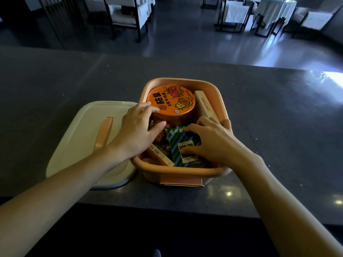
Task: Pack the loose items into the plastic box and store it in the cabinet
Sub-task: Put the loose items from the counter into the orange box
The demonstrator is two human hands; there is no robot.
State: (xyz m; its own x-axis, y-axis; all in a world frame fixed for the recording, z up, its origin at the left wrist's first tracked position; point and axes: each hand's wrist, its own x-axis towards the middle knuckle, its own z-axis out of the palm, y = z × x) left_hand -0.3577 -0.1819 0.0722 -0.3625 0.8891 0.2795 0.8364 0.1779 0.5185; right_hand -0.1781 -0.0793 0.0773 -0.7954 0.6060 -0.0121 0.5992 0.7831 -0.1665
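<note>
A pink plastic box (185, 173) stands open on the dark counter (269, 127). Inside it are an orange instant-noodle cup (172, 101) at the back, a white slim carton (205, 104) along the right wall, a blue-green striped packet (182, 143) and a small white box (160, 154) near the front. My left hand (139, 130) reaches into the box with straight fingers touching the cup's near side. My right hand (211, 141) grips the striped packet, thumb on its face, fingers curled over its far edge. The box's white lid (79, 141) with a pink handle lies flat to the left.
Beyond the counter's far edge lies a dim room with a shiny floor (185, 39), dark-framed chairs (128, 15) and white-draped tables (274, 12). A dark strip runs below the counter's near edge.
</note>
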